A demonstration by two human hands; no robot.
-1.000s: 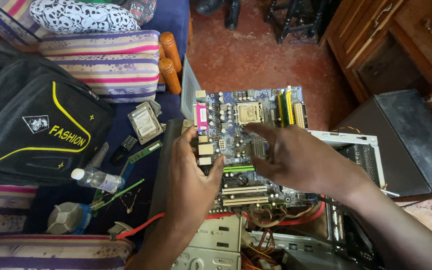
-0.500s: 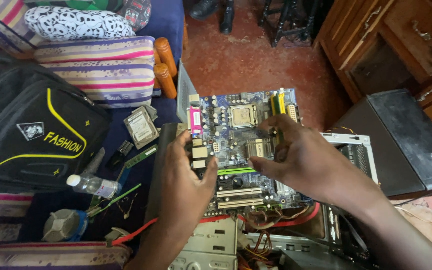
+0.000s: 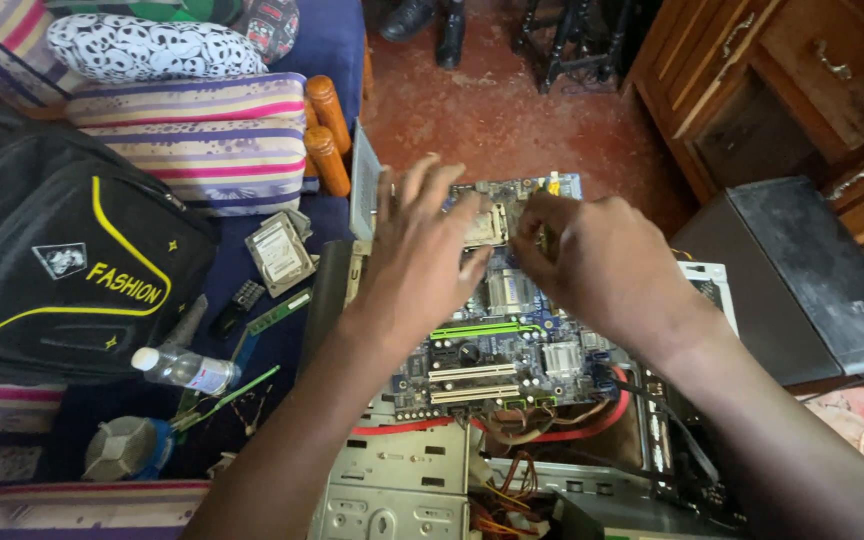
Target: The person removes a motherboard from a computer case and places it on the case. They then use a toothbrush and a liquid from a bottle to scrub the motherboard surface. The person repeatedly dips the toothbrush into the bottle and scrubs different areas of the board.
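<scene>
Resting over the upper half of a blue motherboard (image 3: 497,350), both hands meet around the processor socket (image 3: 485,222): the left hand (image 3: 422,250) lies spread and flat, fingers open, palm down on the board beside the socket, gripping nothing, while the right hand (image 3: 592,265) is curled with its fingertips pinched at the socket's right edge; what they pinch is hidden. The board sits on top of an opened grey computer case (image 3: 402,490), with red cables (image 3: 572,425) bunched under its near edge. It looks light, stiff and thin, yet fragile: socket pins and small soldered parts bend or crack easily, so a hold by the bare edges seems safest, never by the slots (image 3: 472,375) or heatsink (image 3: 507,290). A hard drive (image 3: 277,252), a plastic bottle (image 3: 184,368) and a black backpack (image 3: 62,270) lie on the blue sofa to the left.
</scene>
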